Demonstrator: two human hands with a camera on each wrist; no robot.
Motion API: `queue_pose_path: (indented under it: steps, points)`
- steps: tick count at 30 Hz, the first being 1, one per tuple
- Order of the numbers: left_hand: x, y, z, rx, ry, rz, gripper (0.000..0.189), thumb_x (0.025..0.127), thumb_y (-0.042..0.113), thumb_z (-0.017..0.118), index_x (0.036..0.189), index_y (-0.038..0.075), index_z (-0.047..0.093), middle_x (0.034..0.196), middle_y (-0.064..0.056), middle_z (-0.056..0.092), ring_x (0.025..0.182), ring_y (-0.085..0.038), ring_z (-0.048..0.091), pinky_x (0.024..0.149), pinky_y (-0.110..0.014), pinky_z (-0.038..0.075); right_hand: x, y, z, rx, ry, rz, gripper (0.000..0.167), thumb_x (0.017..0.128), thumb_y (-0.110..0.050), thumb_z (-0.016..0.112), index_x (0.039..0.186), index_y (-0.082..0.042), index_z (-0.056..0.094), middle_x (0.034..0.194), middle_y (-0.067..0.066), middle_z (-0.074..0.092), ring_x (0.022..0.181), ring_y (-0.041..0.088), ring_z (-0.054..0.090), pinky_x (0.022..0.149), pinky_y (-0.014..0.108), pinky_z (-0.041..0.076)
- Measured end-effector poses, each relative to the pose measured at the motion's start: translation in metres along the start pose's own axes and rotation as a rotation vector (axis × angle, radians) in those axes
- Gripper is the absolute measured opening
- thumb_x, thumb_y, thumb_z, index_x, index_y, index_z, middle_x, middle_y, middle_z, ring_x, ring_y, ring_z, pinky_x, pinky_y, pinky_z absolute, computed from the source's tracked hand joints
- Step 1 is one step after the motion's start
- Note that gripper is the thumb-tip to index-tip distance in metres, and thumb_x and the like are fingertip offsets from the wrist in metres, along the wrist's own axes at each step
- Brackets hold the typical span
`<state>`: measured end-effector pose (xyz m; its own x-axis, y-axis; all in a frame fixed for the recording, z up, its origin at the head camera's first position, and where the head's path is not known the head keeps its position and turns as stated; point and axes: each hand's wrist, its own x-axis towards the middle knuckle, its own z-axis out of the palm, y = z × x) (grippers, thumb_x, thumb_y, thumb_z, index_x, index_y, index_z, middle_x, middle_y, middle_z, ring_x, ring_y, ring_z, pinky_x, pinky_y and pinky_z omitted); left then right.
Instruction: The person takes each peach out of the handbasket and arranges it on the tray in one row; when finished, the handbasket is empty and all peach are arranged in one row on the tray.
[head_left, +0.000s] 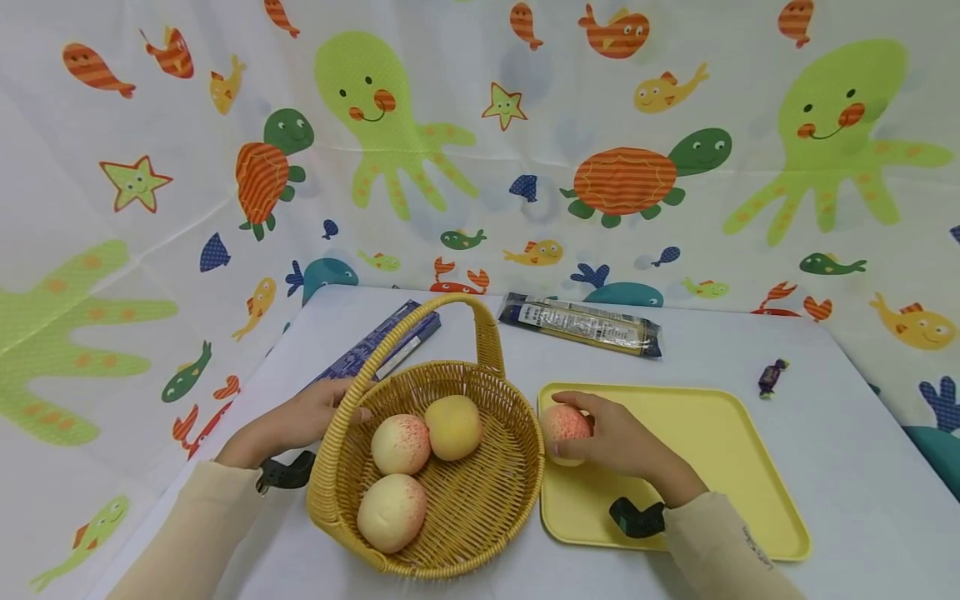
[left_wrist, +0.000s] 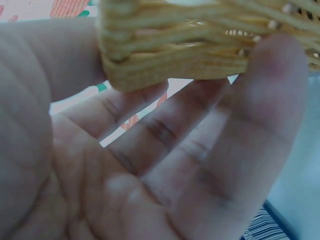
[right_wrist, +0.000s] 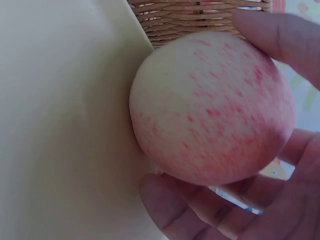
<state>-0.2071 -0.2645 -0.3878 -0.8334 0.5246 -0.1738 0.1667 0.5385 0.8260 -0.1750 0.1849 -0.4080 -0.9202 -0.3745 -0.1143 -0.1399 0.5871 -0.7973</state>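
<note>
A wicker basket with a tall arched handle stands in the middle of the table. My left hand grips its left rim, with thumb and fingers on either side of the weave in the left wrist view. Inside the basket lie two pale peaches with red speckles, one peach higher and another peach nearer me, beside a yellow round fruit. My right hand holds a third speckled peach between thumb and fingers, over the left edge of a yellow tray, close to the basket.
Behind the basket lies a long dark blue box, partly hidden by it. A clear-and-blue packet lies at the back of the table. One small purple wrapped candy is at the right. A patterned curtain hangs behind.
</note>
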Motion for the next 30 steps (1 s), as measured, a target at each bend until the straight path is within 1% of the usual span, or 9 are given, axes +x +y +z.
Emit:
queue_pose_path:
  steps: [2,4,7,9,13,19,21,26,30]
  points:
    - [0.0,0.0,0.0,0.009,0.001,-0.001,0.036,0.102,0.018,0.066,0.134,0.001,0.064,0.12,-0.017,0.07,0.104,-0.028,0.066,0.08,-0.035,0.058,-0.001,0.002,-0.001,0.024,-0.029,-0.008,0.079,0.084,-0.03,0.085,0.152,-0.009,0.052,0.122,0.011,0.066,0.093,0.019,0.063,0.077,0.035,0.054]
    - [0.001,0.0,-0.001,0.016,0.0,0.0,0.037,0.101,0.018,0.066,0.135,0.002,0.064,0.121,-0.016,0.07,0.105,-0.027,0.065,0.081,-0.036,0.057,-0.001,0.004,-0.001,0.05,-0.057,-0.026,0.081,0.084,-0.027,0.085,0.154,-0.009,0.049,0.121,0.012,0.065,0.095,0.021,0.063,0.078,0.035,0.054]
    - [0.001,-0.001,-0.001,0.021,0.003,0.001,0.041,0.101,0.018,0.066,0.139,0.002,0.062,0.126,-0.017,0.069,0.109,-0.028,0.064,0.083,-0.036,0.057,-0.002,0.008,-0.002,0.076,-0.086,-0.06,0.083,0.084,-0.022,0.084,0.156,-0.008,0.046,0.12,0.013,0.065,0.096,0.023,0.062,0.078,0.035,0.054]
    - [0.001,-0.001,0.0,0.018,0.001,0.007,0.045,0.102,0.018,0.065,0.143,0.002,0.059,0.129,-0.018,0.068,0.113,-0.029,0.065,0.085,-0.035,0.057,-0.002,0.01,-0.002,0.081,-0.091,-0.075,0.083,0.084,-0.021,0.084,0.156,-0.009,0.046,0.119,0.013,0.065,0.096,0.023,0.062,0.078,0.035,0.054]
    - [0.0,-0.001,0.0,0.018,-0.004,0.023,0.047,0.103,0.019,0.064,0.146,0.001,0.057,0.132,-0.019,0.068,0.118,-0.031,0.065,0.087,-0.033,0.056,-0.002,0.012,-0.001,0.069,-0.063,-0.089,0.08,0.083,-0.021,0.084,0.154,-0.007,0.049,0.119,0.013,0.066,0.094,0.023,0.062,0.076,0.033,0.055]
    - [0.0,-0.002,0.0,0.001,-0.015,0.042,0.046,0.103,0.018,0.064,0.145,-0.001,0.056,0.126,-0.018,0.07,0.111,-0.028,0.068,0.084,-0.032,0.058,0.001,0.011,0.002,0.047,0.006,-0.065,0.076,0.08,-0.021,0.085,0.148,-0.005,0.054,0.113,0.012,0.068,0.089,0.022,0.063,0.072,0.033,0.055]
    - [0.0,-0.004,0.0,-0.013,-0.023,0.052,0.046,0.104,0.018,0.063,0.145,-0.001,0.056,0.124,-0.018,0.071,0.108,-0.027,0.07,0.083,-0.031,0.059,0.001,0.01,0.003,0.039,0.022,-0.057,0.075,0.08,-0.021,0.086,0.147,-0.005,0.056,0.113,0.012,0.068,0.089,0.022,0.063,0.072,0.034,0.055]
    - [0.001,-0.007,0.0,-0.027,-0.024,0.057,0.044,0.104,0.018,0.063,0.144,-0.001,0.057,0.123,-0.018,0.071,0.106,-0.025,0.071,0.082,-0.032,0.06,0.001,0.009,0.007,0.028,0.045,-0.048,0.074,0.079,-0.019,0.086,0.145,-0.005,0.057,0.114,0.012,0.067,0.09,0.021,0.063,0.074,0.034,0.055]
    - [0.002,-0.007,0.0,-0.018,-0.018,0.059,0.045,0.104,0.018,0.063,0.144,-0.002,0.056,0.122,-0.017,0.071,0.106,-0.025,0.071,0.082,-0.031,0.06,0.001,0.008,0.007,0.021,0.058,-0.04,0.073,0.079,-0.018,0.085,0.145,-0.004,0.057,0.113,0.012,0.068,0.089,0.021,0.063,0.074,0.034,0.055]
